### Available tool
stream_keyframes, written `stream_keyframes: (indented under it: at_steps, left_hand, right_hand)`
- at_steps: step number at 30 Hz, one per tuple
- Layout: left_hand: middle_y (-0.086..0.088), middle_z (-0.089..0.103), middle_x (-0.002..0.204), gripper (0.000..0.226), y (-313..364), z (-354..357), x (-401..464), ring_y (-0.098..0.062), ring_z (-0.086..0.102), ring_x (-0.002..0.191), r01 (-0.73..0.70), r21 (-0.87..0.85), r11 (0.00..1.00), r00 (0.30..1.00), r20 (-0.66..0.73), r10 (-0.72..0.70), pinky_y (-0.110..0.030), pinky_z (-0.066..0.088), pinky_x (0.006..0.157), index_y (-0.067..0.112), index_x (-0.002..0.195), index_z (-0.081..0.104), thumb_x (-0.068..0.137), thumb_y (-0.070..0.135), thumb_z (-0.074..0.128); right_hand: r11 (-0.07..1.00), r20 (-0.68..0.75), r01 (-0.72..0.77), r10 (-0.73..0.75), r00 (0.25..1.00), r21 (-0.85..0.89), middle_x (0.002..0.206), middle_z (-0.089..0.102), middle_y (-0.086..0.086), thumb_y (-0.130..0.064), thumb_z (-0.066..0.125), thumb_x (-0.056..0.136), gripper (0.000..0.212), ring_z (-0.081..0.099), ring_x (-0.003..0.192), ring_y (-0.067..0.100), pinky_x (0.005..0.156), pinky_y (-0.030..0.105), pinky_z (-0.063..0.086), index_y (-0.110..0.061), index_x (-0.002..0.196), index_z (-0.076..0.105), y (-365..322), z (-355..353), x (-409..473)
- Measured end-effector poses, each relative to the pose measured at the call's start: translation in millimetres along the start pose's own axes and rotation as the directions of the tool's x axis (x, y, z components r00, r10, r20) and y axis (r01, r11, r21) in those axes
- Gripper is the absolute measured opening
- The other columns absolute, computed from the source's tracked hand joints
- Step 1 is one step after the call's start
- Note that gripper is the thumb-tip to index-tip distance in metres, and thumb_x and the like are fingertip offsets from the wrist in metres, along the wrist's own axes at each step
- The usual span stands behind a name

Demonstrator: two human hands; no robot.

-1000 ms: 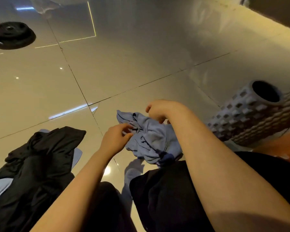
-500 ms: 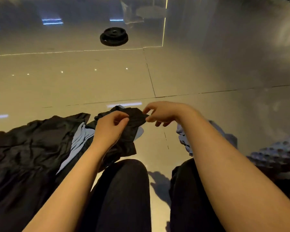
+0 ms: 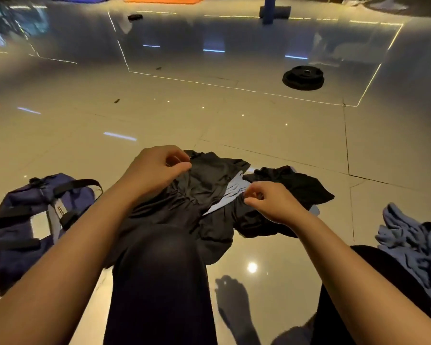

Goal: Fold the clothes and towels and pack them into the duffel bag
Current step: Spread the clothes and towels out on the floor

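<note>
Left hand (image 3: 157,170) and right hand (image 3: 271,202) are both pinching the black garment (image 3: 209,180) (duffel bag (image 3: 23,215) lying at 9 o'clock).

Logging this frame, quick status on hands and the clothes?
Left hand pinching the black garment; right hand curled, grip on it unclear. Duffel bag left, blue cloth right. Knee overlaps garment.

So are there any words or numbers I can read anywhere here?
Duffel bag, pale label: a few dark letters, sideways and partly hidden by a strap; too blurred to read.
Weight plate: no markings can be made out.
Black clothes and blue towel: no text showing.
</note>
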State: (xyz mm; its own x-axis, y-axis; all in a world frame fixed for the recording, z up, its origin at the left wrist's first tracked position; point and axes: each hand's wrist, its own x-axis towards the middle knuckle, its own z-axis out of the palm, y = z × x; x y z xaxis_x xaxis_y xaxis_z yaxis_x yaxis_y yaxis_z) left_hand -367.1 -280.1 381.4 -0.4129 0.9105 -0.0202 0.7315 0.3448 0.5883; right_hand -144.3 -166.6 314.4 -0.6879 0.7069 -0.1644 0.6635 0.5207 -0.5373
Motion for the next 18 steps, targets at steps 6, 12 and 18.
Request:
stream_keyframes:
  at_steps: [6,12,18]
  left_hand:
    - [0.009,0.066,0.103,0.023,-29.7,-13.5,-10.8,-0.012,0.061,0.095,0.011,0.136,0.991,0.995,0.093,-0.023,-0.036,0.050,0.090,0.034,0.109,0.065,0.088,0.044,0.061]
    - [0.012,0.063,0.101,0.031,-73.2,-6.1,-0.6,-0.004,0.053,0.085,-0.045,0.307,0.951,0.928,0.365,-0.074,-0.023,0.044,0.081,0.028,0.118,0.063,0.091,0.043,0.059]
    - [0.006,0.068,0.085,0.030,-89.9,9.8,30.1,-0.005,0.064,0.069,0.073,0.037,0.997,0.893,0.442,-0.082,-0.014,0.050,0.070,0.020,0.115,0.064,0.090,0.036,0.063]
  right_hand:
    - [0.990,0.146,0.063,-0.044,0.988,-0.125,0.106,0.065,0.000,-0.031,0.057,0.094,0.022,0.059,0.096,0.015,0.086,0.030,0.048,-0.020,0.111,0.064,-39.3,9.2,27.7]
    - [0.957,0.345,0.178,-0.091,0.934,-0.228,0.114,0.062,-0.002,-0.034,0.057,0.095,0.031,0.057,0.104,0.015,0.089,0.029,0.046,-0.018,0.121,0.060,-80.6,16.8,66.4]
    - [0.986,0.298,0.024,0.027,0.954,-0.165,0.114,0.064,0.004,-0.031,0.058,0.092,0.027,0.058,0.102,0.022,0.087,0.036,0.049,-0.018,0.115,0.061,-44.0,98.8,109.3]
